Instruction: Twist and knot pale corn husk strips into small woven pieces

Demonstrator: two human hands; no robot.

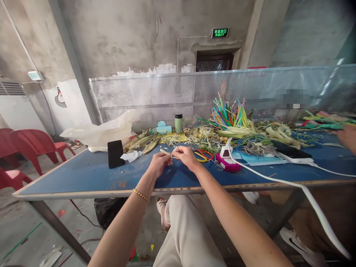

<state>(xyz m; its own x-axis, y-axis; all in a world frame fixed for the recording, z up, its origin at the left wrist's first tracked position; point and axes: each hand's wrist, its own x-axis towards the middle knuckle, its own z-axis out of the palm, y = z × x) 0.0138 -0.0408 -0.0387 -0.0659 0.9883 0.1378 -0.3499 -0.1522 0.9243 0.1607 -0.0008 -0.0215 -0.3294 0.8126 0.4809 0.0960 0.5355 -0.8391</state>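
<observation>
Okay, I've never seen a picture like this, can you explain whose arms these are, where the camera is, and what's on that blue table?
There is no machine here: a person wears one camera on the head, looking down at their own bare arms. The left hand and right hand pinch a pale strip between them over the blue table. On it lie a black phone, a green tumbler, dried husks, a bundle of coloured strips, a pink charger block and a white cable. The hand at the far right edge belongs to someone else.
</observation>
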